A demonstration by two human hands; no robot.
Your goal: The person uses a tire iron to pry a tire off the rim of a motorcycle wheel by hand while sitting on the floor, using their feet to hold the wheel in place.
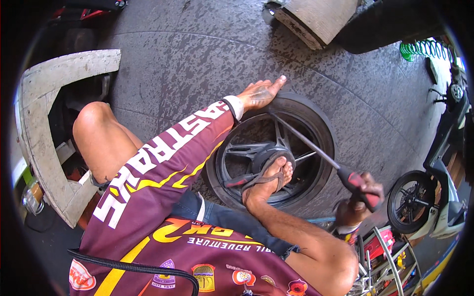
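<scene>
We look down on a motorcycle wheel (276,148) lying flat on the speckled grey floor (197,59). Its black rubber tyre (316,123) is on the dark spoked rim, apparently not yet levered off. Our left hand (259,93) presses the tyre's far edge, fingers flat and released. Our right hand (358,200) clenches a red-handled steel lever (308,143) reaching the far bead. A sandalled foot (269,180) pins the hub.

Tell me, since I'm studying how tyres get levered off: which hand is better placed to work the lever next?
The right hand, I'd judge. Its grip is already closed on the red-handled lever, whose tip reaches the tyre bead. The left hand lies flat on the tyre, bracing it.
</scene>
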